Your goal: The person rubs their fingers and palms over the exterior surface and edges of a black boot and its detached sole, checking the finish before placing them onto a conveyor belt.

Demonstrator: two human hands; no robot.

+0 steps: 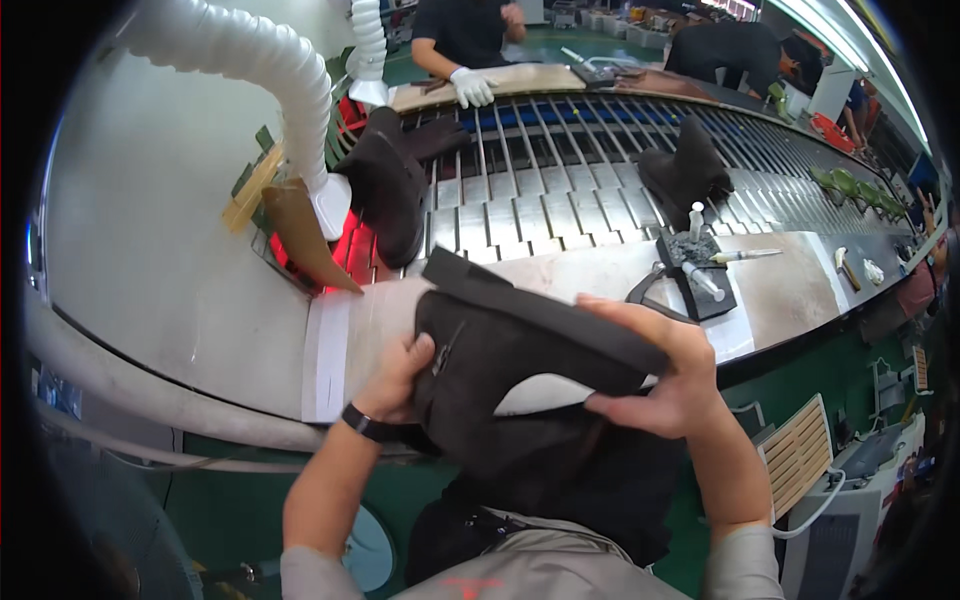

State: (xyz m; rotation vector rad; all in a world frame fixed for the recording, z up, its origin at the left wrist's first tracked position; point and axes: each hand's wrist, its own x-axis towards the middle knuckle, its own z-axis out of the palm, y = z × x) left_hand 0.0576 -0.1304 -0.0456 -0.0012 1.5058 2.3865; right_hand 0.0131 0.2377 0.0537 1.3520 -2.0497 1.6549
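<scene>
The boot (520,370), dark and soft, is held in the air in front of the person's chest, just above the near edge of the counter (790,290). The left hand's (395,375) fingers (415,352) clamp its left side, thumb on top. The right hand's (665,375) fingers (625,312) curl over its upper edge, thumb (615,408) pressed beneath. Beyond, on the counter, a black stand (695,270) carries small white bottles (697,218). Farther off, two more dark boots (390,185) (685,170) lie on the slatted conveyor (540,200), where another person's gloved hand (470,87) rests.
</scene>
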